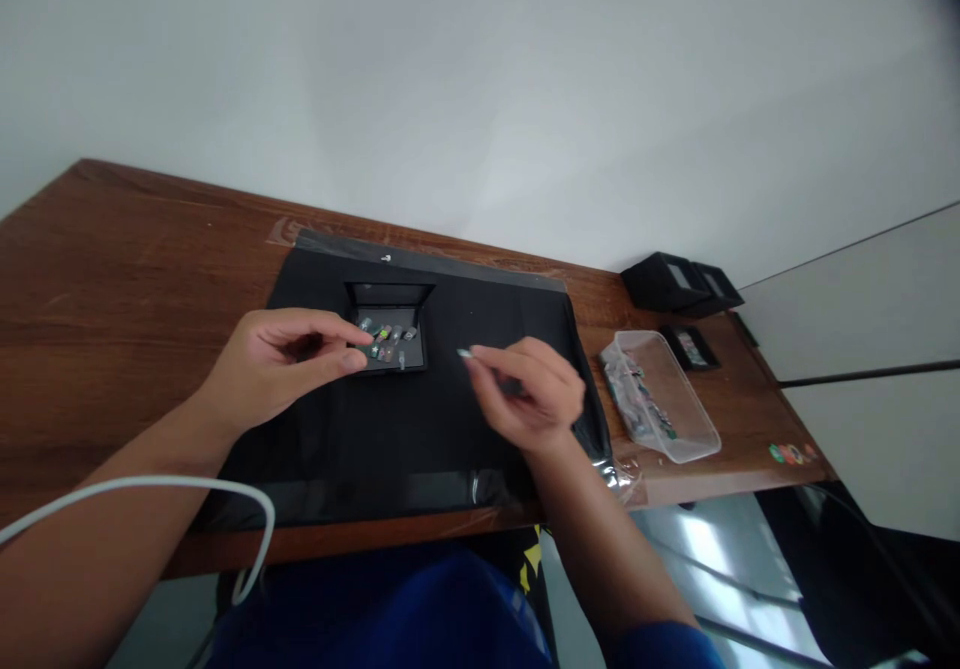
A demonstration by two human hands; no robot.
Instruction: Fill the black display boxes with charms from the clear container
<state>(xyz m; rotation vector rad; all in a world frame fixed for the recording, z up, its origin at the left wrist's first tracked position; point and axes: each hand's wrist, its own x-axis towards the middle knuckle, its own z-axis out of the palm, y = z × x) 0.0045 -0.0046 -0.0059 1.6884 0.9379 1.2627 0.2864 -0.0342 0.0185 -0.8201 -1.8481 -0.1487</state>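
Pale piece sits clamped in your right hand fingers, just right of the black box. Your left hand fingers pinch the box's left edge.

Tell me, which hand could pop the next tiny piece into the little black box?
Probably the right hand: it pinches a small pale piece just beside the little black box. The left hand sits at the box's edge with nothing visibly held.
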